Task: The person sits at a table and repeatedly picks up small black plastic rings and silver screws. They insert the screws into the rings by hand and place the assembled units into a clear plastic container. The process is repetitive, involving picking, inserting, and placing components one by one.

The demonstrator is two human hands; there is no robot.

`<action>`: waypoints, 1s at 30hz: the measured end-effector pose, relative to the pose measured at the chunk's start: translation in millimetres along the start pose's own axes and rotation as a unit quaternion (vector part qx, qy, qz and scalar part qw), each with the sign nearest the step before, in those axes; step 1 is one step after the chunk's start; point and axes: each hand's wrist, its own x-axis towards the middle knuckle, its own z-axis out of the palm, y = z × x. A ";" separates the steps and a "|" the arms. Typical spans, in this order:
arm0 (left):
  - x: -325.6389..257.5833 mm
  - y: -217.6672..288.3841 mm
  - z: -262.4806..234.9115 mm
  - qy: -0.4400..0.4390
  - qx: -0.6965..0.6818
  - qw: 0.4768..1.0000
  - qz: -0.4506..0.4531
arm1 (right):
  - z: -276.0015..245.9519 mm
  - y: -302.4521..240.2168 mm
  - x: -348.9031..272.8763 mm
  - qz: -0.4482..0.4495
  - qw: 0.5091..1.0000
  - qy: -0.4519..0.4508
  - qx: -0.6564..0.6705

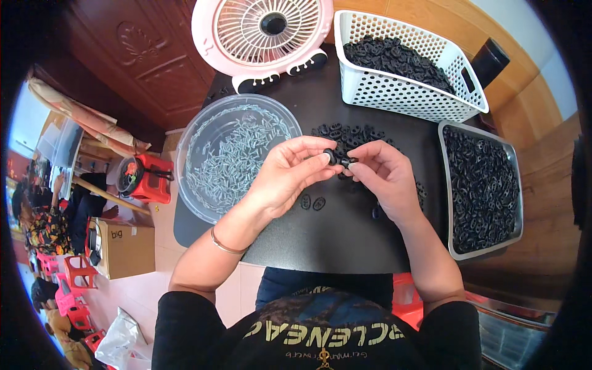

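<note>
My left hand [290,169] and my right hand [383,177] meet over the middle of the black table. A small black plastic part [333,156] is pinched between my left thumb and fingers. Against it, my right thumb and fingers pinch another small black piece [346,161]; whether the two are joined I cannot tell. Behind my hands lies a loose pile of black parts [357,132], partly hidden by them. Two flat oval black pieces [312,202] lie on the table just below my left hand.
A clear round tub [185,179] of small metal pins stands at left. At right is a metal tray [445,185] full of black pieces. Behind stand a white perforated basket [394,98] of black parts and a pink fan [216,55]. People and red stools [80,271] are far left.
</note>
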 end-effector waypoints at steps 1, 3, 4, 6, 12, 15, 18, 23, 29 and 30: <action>-0.1 0.4 0.4 0.002 0.002 1.000 -0.002 | 0.3 -0.2 0.1 0.001 1.000 0.000 0.000; -0.4 0.6 1.5 0.001 0.010 1.000 0.002 | 0.9 -0.7 0.2 0.003 1.000 0.000 -0.001; -0.2 0.5 2.4 -0.001 0.016 1.000 0.007 | 0.4 0.0 0.7 0.001 1.000 0.003 0.000; 0.3 0.0 3.1 -0.006 0.021 1.000 0.012 | -1.0 2.6 1.4 -0.003 1.000 0.009 0.000; 1.0 -2.9 -0.4 -0.012 0.031 0.999 0.030 | 1.2 -5.7 1.8 0.032 0.999 0.015 -0.016; 1.3 -3.3 0.1 -0.002 0.045 0.998 0.036 | 1.8 -4.4 2.6 0.033 0.999 0.030 -0.009; 1.2 -2.6 0.9 0.006 0.058 0.997 0.040 | 1.8 1.3 3.1 -0.011 0.999 0.044 -0.023; -0.7 -0.3 -1.9 0.006 0.054 0.997 0.048 | 2.7 3.3 3.2 -0.009 0.999 0.031 -0.034; 0.0 -2.1 -1.8 -0.004 0.077 0.995 0.071 | 3.3 1.7 2.1 0.006 0.998 0.049 -0.031; 0.4 -2.8 -1.8 -0.004 0.076 0.994 0.072 | 6.6 1.0 3.2 0.010 0.998 0.052 -0.024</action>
